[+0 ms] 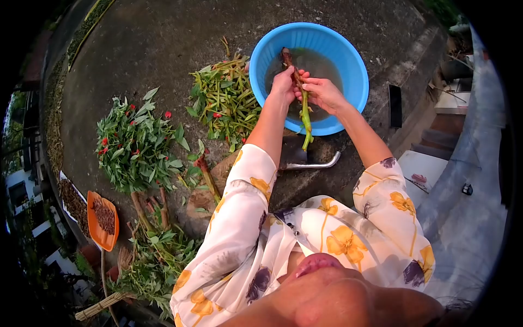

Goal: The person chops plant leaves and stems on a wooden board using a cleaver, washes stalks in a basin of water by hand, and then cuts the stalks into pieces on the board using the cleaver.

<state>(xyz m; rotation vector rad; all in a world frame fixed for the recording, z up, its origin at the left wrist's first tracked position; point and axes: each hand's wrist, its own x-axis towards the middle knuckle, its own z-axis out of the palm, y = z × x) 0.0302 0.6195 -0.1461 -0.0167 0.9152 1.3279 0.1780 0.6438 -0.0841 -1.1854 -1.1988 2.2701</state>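
Observation:
A thick plant stalk (306, 113), reddish brown at its upper end and green below, lies over a blue basin (352, 65) that holds cloudy water (321, 64). My left hand (284, 84) is closed round the brown part from the left side. On the right, my right hand (321, 91) grips the same stalk, its fingers pressed against the middle. The green end reaches past the basin's near rim. Under that end is a dark blade (294, 150) with a bent metal handle (321, 165).
Cut green stems (229, 101) are heaped left of the basin. Farther left lie a leafy bunch with red flowers (136, 144), more leafy stalks (158, 261) and an orange scoop (102, 222). A black flat object (395, 106) lies right of the basin.

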